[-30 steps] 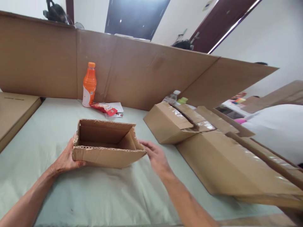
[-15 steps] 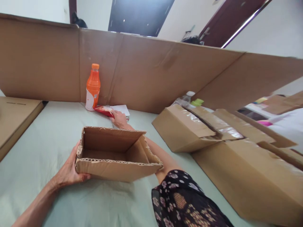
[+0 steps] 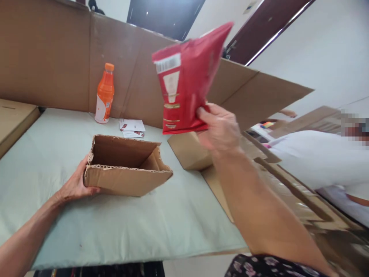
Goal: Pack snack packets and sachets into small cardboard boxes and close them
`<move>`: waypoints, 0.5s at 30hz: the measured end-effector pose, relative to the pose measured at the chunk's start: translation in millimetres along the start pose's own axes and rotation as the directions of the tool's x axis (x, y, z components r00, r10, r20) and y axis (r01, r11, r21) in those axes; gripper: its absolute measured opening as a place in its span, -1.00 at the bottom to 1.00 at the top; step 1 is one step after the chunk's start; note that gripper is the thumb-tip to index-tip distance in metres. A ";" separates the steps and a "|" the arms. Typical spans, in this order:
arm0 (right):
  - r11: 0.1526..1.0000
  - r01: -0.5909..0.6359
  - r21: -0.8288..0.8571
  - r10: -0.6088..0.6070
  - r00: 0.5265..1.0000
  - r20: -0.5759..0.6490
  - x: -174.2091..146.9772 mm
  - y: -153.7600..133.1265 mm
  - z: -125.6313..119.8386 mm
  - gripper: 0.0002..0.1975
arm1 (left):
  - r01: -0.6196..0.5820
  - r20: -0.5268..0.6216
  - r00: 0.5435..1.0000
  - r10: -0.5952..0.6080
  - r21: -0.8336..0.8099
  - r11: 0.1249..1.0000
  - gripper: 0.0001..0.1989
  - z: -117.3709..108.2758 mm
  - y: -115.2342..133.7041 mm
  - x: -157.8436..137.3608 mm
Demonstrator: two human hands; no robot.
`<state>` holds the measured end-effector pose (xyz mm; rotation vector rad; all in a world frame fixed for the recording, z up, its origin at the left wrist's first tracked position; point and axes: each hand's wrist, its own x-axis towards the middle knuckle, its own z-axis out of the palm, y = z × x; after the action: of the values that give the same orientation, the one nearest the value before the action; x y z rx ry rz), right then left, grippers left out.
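A red packet point(image 3: 187, 84) is held up in the air, above the table and to the right of the open cardboard box point(image 3: 127, 182), well apart from it. Its lower right corner is pinched firmly between the thumb and the fingers of the right hand point(image 3: 220, 127); its printed side with a barcode is turned toward the camera, and its upper edge is a little blurred. By the left hand point(image 3: 75, 182), the left end of the box is grasped, with the thumb laid along the near wall. The box is turned with its opening upward. Behind it, white cards point(image 3: 133, 126) are seen on the pale green cloth point(image 3: 150, 227), and just beside them an orange bottle point(image 3: 104, 94) is stood upright, near the cardboard partition point(image 3: 52, 57). On the right, other cardboard boxes point(image 3: 187, 150) are partly hidden by the right forearm. Farther away, a person in white point(image 3: 308, 157) is seen.
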<state>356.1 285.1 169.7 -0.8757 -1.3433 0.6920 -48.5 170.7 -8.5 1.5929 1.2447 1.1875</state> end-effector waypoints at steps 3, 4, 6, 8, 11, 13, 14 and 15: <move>1.000 0.023 0.001 -0.023 0.992 0.126 -16.6 -42.6 8.7 -0.80 | -0.074 0.144 0.987 0.069 0.031 0.997 -0.02 -0.9 4.7 0.9; 1.000 0.008 -0.009 -0.006 0.987 0.162 -24.0 -50.3 15.6 -0.80 | -0.091 0.153 0.984 0.085 0.028 0.995 0.02 -1.2 6.1 0.9; 0.998 -0.017 -0.055 0.029 0.975 0.222 -39.7 -57.6 30.9 -0.79 | -0.109 0.165 0.981 0.105 0.017 0.994 0.12 -1.6 8.4 0.3; 0.985 0.001 -0.175 0.052 0.954 0.296 -53.8 -58.9 44.6 -0.81 | -0.114 0.175 0.978 0.111 0.006 0.994 0.19 -1.4 9.8 -0.8; 0.879 0.095 -0.467 0.156 0.868 0.471 -68.3 -60.9 59.6 -0.80 | -0.111 0.194 0.975 0.110 -0.004 0.994 0.28 -0.7 9.9 -2.5; 0.767 0.178 -0.616 0.284 0.766 0.576 -73.2 -64.2 68.9 -0.77 | -0.108 0.211 0.972 0.106 -0.003 0.994 0.31 -0.3 8.8 -3.2; 0.718 0.221 -0.660 0.348 0.707 0.616 -74.5 -65.9 74.2 -0.74 | -0.110 0.221 0.969 0.108 0.000 0.994 0.32 -0.1 8.0 -3.4; 0.680 0.262 -0.685 0.402 0.648 0.646 -75.2 -66.9 79.9 -0.73 | -0.114 0.228 0.967 0.111 0.003 0.993 0.30 0.0 7.0 -3.4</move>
<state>263.7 197.7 188.1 -1.3733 -2.5043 0.5907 -47.1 165.8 -2.6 1.7763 1.0299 1.0310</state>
